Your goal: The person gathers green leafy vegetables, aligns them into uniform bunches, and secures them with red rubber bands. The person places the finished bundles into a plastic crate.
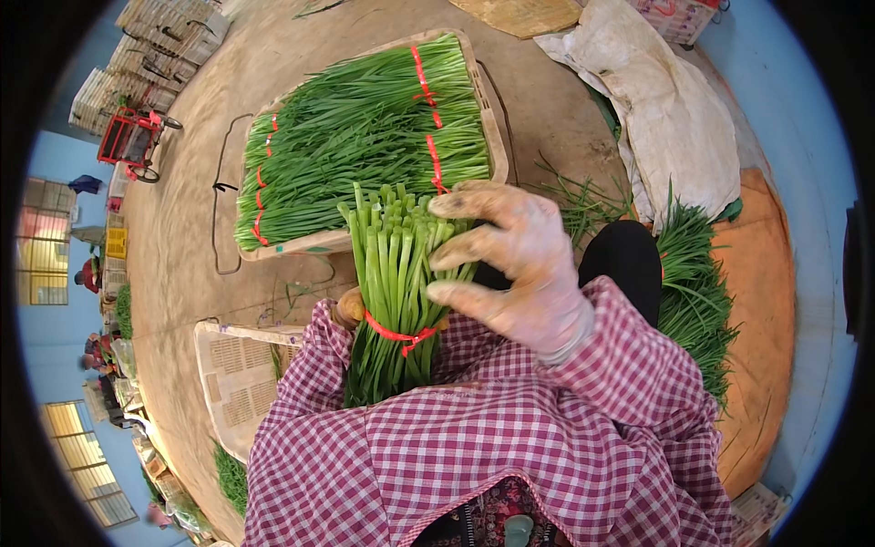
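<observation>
A bundle of green leafy stalks, probably garlic chives [389, 273], stands upright before my chest, cut ends up, with a red tie [400, 335] around it. My left hand [350, 308], gloved and mostly hidden behind the bundle, holds it from the left side. My right hand [509, 263], in a stained pale glove, is at the bundle's upper right with fingers spread and curved; the fingertips are at the stalks. Just beyond lies a plastic crate [502, 154] filled with similar bundles [355, 130] bound with red ties.
An emptier crate [232, 383] stands at the lower left. More green bundles [690, 294] lie on an orange sheet [759, 328] at the right, below a white cloth sack [677, 109]. Loose stalks [581, 205] litter the floor. A red cart [133, 137], stacked crates and people [92, 273] are far left.
</observation>
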The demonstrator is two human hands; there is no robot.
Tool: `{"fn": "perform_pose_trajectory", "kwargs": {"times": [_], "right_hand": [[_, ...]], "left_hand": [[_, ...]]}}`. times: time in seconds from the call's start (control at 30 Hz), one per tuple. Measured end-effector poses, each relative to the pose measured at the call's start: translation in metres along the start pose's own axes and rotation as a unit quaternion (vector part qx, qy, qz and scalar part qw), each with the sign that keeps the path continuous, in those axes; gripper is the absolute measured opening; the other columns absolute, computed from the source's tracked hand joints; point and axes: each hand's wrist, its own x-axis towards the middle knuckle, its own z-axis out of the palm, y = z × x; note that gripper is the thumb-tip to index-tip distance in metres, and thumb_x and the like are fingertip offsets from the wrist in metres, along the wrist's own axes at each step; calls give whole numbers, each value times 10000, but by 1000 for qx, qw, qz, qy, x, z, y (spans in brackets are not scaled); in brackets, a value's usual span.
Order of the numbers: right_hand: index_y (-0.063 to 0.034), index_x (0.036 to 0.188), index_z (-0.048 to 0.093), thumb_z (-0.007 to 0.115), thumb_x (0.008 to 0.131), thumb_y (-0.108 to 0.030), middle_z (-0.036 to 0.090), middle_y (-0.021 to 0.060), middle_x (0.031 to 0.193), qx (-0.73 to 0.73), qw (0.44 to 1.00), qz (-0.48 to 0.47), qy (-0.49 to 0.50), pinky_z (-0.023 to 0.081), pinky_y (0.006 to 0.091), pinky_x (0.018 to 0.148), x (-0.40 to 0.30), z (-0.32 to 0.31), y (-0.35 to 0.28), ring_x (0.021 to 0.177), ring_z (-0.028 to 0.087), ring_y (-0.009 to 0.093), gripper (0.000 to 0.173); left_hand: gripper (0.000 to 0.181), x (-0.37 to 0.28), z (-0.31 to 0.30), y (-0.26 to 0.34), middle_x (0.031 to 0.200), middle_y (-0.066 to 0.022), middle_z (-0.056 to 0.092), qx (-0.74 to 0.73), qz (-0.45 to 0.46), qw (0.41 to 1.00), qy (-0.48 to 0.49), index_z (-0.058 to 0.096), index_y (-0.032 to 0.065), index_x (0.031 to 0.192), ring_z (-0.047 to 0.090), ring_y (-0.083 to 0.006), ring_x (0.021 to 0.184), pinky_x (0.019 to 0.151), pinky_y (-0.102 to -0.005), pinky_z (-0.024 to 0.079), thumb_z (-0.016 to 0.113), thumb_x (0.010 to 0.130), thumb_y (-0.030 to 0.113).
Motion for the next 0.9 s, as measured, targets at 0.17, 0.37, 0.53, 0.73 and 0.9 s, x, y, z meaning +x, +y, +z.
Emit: {"fn": "perform_pose_trajectory", "kwargs": {"times": [0.17, 0.37, 0.53, 0.73, 0.9], "right_hand": [[-162, 917, 743, 898, 660, -309, 663, 86, 1265, -190, 981, 36, 20, 526, 485, 907, -2, 13, -25, 1180, 633, 351, 334], [-78, 868, 750, 900, 645, -139, 657, 136, 1326, -47, 993, 110, -7, 476, 477, 1050, -4, 13, -12, 1264, 588, 366, 276], [-35, 831, 728, 880, 663, -103, 643, 154, 1342, 57, 987, 142, -54, 479, 491, 1049, -2, 5, -5, 1277, 578, 383, 237], [-119, 725, 604, 792, 665, -127, 638, 56, 1338, -165, 983, 24, -71, 393, 503, 1069, 15, -12, -22, 1299, 570, 339, 197], [-146, 841, 573, 749, 714, -106, 665, 42, 1274, -343, 937, -57, 27, 412, 464, 1046, 28, -24, -19, 1252, 612, 274, 220]], "left_hand": [[1213, -5, -5, -4, 1600, -194, 410, 1, 5, 1000, 6, 237, 20, 1623, 459, -328, 1438, 1206, -508, 337, 940, 714, 409], [1206, -1, -6, -6, 1604, -197, 403, 1, 7, 1000, 1, 239, 20, 1624, 456, -332, 1440, 1206, -514, 334, 932, 722, 424], [1201, 3, -6, -9, 1607, -199, 398, 3, 7, 1000, -4, 240, 21, 1624, 453, -335, 1443, 1207, -519, 331, 925, 729, 436], [1194, 3, -10, -12, 1611, -203, 391, 6, 9, 1000, -9, 242, 21, 1624, 449, -339, 1445, 1207, -525, 328, 917, 737, 450], [1189, 0, -11, -17, 1614, -205, 385, 2, 15, 1000, -6, 243, 21, 1624, 447, -343, 1448, 1208, -530, 326, 910, 744, 463]]}}
